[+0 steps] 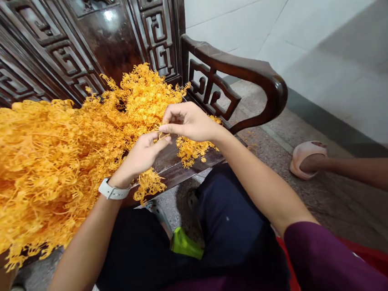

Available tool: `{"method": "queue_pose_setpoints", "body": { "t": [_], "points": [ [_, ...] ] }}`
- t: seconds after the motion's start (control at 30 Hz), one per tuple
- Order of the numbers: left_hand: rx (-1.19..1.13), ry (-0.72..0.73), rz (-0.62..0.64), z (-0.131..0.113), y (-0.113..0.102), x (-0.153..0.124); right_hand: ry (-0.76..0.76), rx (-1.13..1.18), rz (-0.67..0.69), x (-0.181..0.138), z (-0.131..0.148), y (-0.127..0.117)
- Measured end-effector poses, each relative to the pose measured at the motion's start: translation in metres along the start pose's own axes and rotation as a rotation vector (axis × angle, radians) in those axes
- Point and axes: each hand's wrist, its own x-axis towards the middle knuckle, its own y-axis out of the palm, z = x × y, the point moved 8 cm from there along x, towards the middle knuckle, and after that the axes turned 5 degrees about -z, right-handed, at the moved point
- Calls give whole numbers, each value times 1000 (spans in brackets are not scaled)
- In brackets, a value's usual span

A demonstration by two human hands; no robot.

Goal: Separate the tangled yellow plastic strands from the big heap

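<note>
My left hand point(144, 151) and my right hand point(191, 122) meet above the front of the dark wooden seat point(169, 159). Thumb and fingers of each are closed in a pinch on a thin orange-yellow sprig point(160, 135), mostly hidden by the fingertips. Behind and to the left spreads a big heap of orange-yellow artificial sprigs point(60, 153), frilly and plastic-looking. A smaller pile of sprigs point(194, 150) lies under my right wrist. Another little clump of sprigs point(150, 185) hangs at the seat's front edge below my left hand.
The carved wooden backrest point(108, 39) rises behind the heap, and a curved armrest point(241, 67) bounds the right side. At the right, another person's foot wears a pink slipper point(306, 155). A bright green thing point(185, 244) shows between my knees. A cardboard box point(1, 283) stands lower left.
</note>
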Motion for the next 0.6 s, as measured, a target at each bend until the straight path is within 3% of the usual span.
{"method": "queue_pose_setpoints", "body": {
  "t": [0.1,0.23,0.4,0.6],
  "points": [
    [-24,41,-74,-5,-6,3,-37,-81,-112,2,-2,-7],
    [126,123,-157,-12,-9,7,-200,-410,-223,3,9,-8],
    [369,151,-233,-15,-8,7,-266,-733,-207,10,9,-1],
    [735,128,-346,-22,-17,2,-316,-951,-192,16,5,18]
  ]
}}
